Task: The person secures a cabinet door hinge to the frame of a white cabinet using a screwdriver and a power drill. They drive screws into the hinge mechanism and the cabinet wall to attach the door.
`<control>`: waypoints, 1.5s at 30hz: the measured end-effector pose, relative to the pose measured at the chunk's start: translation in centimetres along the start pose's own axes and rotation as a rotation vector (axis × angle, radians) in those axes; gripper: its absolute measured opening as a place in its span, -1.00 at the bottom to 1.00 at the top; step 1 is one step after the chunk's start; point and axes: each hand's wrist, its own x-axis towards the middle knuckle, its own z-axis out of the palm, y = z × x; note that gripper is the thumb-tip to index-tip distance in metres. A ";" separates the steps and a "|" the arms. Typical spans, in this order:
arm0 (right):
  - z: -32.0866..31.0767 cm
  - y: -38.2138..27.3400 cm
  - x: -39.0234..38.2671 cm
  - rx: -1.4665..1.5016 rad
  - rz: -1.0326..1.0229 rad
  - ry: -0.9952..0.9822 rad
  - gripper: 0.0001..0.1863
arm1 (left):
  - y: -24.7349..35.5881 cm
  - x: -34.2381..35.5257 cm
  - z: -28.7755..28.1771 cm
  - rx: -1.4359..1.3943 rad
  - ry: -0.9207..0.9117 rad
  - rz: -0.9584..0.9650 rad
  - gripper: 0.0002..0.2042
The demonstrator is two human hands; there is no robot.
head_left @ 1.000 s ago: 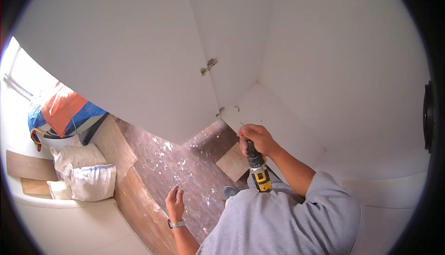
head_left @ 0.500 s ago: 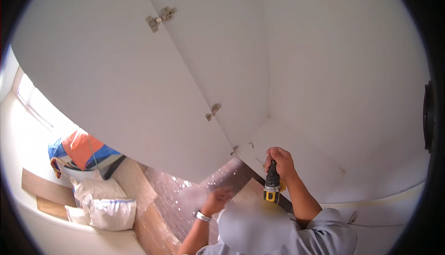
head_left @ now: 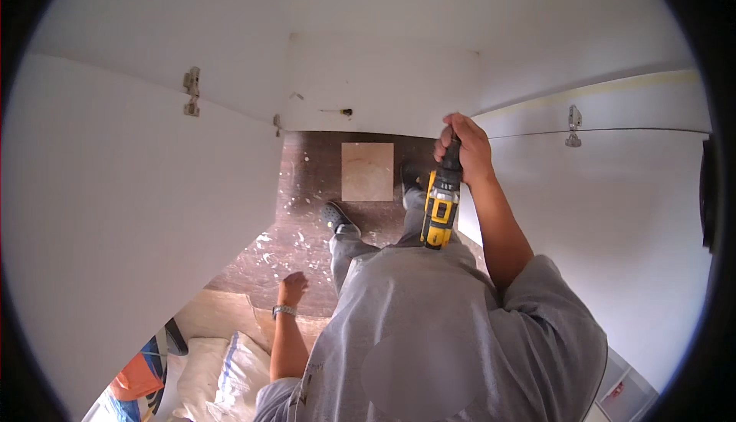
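Note:
My right hand [head_left: 468, 150] is shut on a yellow and black cordless drill [head_left: 440, 219] at the upper part in this view, with the tool's lower end just over my grey shirt. My left hand [head_left: 294, 288] hangs open over the paint-spotted floor, a watch on its wrist, holding nothing. A small yellow and black screwdriver [head_left: 345, 112] lies on the white cabinet's base panel [head_left: 383, 85] beyond my feet. The cabinet's left door [head_left: 138, 200] and right door [head_left: 590, 215] carry metal hinges [head_left: 191, 91] along their edges.
A square board [head_left: 367, 171] lies on the dark floor [head_left: 307, 169] between my feet and the cabinet. White sacks [head_left: 241, 372] and an orange and blue tarp bundle [head_left: 138, 376] sit behind the left door, beside brown sheeting [head_left: 221, 311] on the floor.
The view has swung round to face the cabinet squarely, bringing both doors and my feet into sight. My left hand has moved down and away from the drill, which stays in my right hand.

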 end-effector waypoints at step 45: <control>-28.9 47.9 -8.1 0.293 0.656 0.130 -0.72 | -0.3 39.9 37.1 0.989 0.396 1.014 -0.89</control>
